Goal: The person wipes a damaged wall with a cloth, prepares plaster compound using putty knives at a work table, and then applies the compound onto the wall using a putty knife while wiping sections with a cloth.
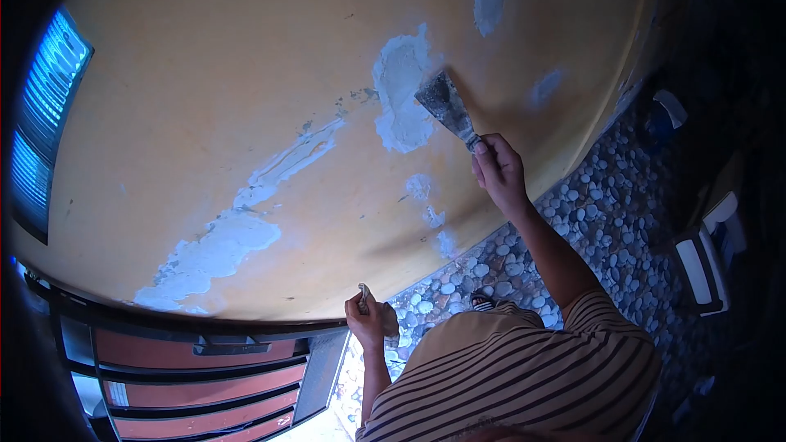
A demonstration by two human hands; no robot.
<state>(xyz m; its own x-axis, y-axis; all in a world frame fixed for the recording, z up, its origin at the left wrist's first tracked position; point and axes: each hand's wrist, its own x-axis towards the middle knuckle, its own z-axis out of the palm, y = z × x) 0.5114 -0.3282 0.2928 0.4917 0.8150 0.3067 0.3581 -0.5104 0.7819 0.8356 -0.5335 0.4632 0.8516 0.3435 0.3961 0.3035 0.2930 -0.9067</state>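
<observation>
In my right hand (500, 165) is a putty knife (446, 105), my fingers closed round its handle. Its wide, grey-smeared blade points up and left, at the right edge of a large pale filler patch (403, 92) on the yellow wall (270, 65). I cannot tell whether the blade touches the wall. Lower down, my left hand (367, 323) is closed round a pale, smeared thing (363, 289) whose end sticks up above the fingers. A greyish part shows beside that hand; its kind is unclear.
More filler covers the wall in a long streak (291, 160), a broad lower patch (217, 254) and small spots (419, 187). Below lies a pebble-patterned floor (589, 205). A red-panelled piece with dark bars (196, 393) stands lower left, a white object (700, 270) at right.
</observation>
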